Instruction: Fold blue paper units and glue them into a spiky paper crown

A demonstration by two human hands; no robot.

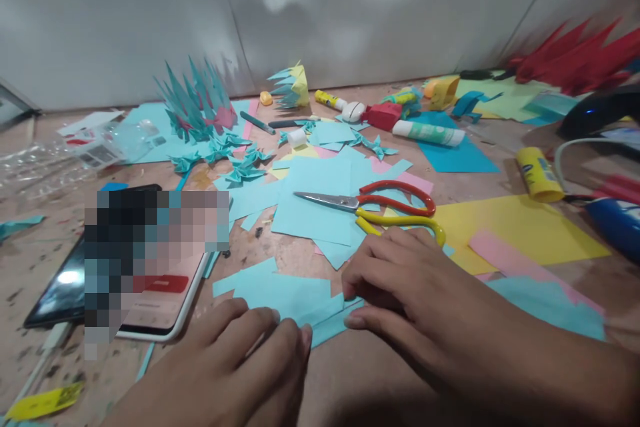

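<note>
Folded blue strip (331,328) lay between the two hands, at the near edge of a light-blue sheet (287,293). The right hand (400,280) was pinched, thumb to curled forefinger, on its right end; the left hand (250,347) touched its left end, though whether it gripped could not be told. Beyond, scissors (358,203) with red and yellow handles rested on blue papers (320,177). A white-edged phone (163,307) lay to the left, a yellow sheet (530,227) to the right.
</note>
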